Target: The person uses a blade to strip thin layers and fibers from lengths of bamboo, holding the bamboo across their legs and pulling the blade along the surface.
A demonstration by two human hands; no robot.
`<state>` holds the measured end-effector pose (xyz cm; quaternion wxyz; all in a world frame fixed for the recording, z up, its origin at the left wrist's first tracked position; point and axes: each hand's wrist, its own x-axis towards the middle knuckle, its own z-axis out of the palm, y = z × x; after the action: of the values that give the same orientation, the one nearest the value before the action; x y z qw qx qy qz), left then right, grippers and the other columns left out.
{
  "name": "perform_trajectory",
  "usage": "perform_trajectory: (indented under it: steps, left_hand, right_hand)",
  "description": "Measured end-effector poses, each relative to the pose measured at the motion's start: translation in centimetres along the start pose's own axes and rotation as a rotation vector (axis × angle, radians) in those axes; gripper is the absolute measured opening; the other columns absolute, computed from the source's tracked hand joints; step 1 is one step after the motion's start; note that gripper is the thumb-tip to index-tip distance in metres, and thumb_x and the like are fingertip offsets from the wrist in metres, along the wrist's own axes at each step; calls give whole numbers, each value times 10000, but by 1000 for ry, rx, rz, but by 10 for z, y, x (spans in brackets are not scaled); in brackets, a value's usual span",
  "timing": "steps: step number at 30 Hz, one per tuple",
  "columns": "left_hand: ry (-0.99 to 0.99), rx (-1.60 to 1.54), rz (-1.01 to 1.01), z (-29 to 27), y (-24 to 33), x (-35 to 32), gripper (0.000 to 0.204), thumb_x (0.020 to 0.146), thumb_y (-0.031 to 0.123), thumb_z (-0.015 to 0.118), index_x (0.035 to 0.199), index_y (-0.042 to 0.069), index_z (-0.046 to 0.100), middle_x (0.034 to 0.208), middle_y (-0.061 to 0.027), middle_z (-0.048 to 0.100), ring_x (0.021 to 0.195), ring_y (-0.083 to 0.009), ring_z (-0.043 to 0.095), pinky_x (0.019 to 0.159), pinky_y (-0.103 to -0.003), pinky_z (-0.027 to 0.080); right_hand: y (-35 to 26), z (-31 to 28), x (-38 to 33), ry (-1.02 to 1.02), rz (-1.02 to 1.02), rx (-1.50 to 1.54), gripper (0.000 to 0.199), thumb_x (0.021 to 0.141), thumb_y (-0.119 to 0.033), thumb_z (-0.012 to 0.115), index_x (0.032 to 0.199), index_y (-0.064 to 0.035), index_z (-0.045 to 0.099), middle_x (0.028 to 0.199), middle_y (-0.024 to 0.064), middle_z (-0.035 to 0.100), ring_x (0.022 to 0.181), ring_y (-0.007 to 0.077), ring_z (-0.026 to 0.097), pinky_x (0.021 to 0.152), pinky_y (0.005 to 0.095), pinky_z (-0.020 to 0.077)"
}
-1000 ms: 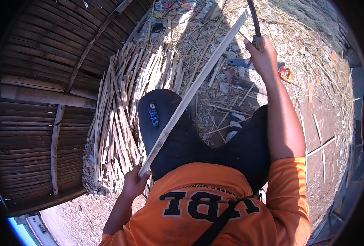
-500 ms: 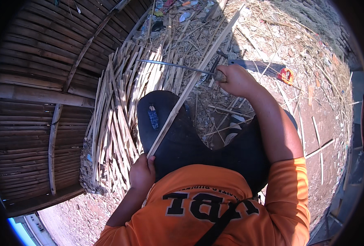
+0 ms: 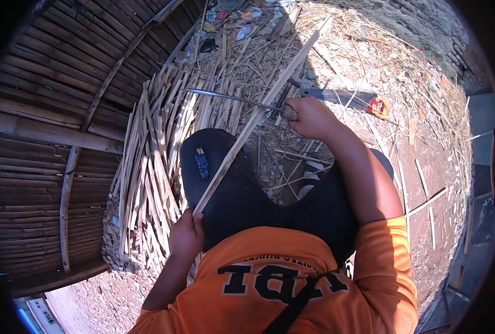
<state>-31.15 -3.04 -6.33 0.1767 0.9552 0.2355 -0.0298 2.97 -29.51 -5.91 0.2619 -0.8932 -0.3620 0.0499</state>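
Observation:
A long pale bamboo strip [image 3: 230, 157] runs slantwise from my left hip, across my thigh, toward the far right. My left hand [image 3: 186, 236] is closed around its near end, thumb on top. Farther out, my right hand [image 3: 313, 118] grips the wooden handle of a long, narrow-bladed knife [image 3: 219, 94]. The blade points left and crosses the strip beyond my knees, seemingly touching it; the exact contact is too small to make out. To the left of my leg lies a pile of split bamboo strips [image 3: 152, 178].
A handsaw [image 3: 339, 99] with an orange-red handle lies on the ground beyond my right hand. A slatted bamboo wall [image 3: 35, 78] stands close on the left. Shavings and scraps [image 3: 364, 55] litter the ground ahead. Loose sticks [image 3: 425, 203] lie at the right.
The whole view has shifted slightly. My right hand has drawn the knife a little toward me, and its blade is angled a bit differently. My left hand keeps its hold on the strip.

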Motion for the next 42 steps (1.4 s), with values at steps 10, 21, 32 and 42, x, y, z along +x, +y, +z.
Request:
perform_trajectory:
  steps: [10, 21, 32, 42]
  left_hand:
    - [-26, -60, 53, 4, -10, 9, 313, 1029, 320, 541, 940, 20, 551, 738, -258, 642, 700, -495, 636, 603, -554, 481]
    - [-30, -122, 66, -3, -16, -5, 340, 1036, 319, 527, 913, 3, 551, 676, -238, 617, 661, -460, 641, 583, -519, 465]
    - [-7, -135, 73, -10, -11, -1, 327, 1039, 304, 532, 901, 8, 553, 665, -243, 608, 650, -466, 630, 565, -515, 455]
    - [56, -146, 163, 17, -39, -8, 330, 1039, 301, 523, 910, 1, 573, 626, -211, 595, 599, -432, 629, 544, -494, 447]
  right_hand:
    - [16, 0, -3, -14, 93, -97, 344, 767, -135, 681, 1106, -84, 663, 933, 215, 704, 953, 414, 679, 838, 508, 550]
    - [28, -2, 4, 92, 44, -113, 234, 767, -144, 677, 981, -65, 625, 864, 204, 689, 879, 432, 670, 763, 516, 542]
    - [28, -19, 8, 155, 207, -175, 289, 808, -143, 681, 1080, -58, 631, 918, 211, 710, 905, 418, 688, 817, 522, 547]
    - [19, -2, 6, 204, -7, -158, 175, 791, -121, 663, 944, -54, 611, 881, 185, 707, 814, 443, 679, 747, 535, 539]
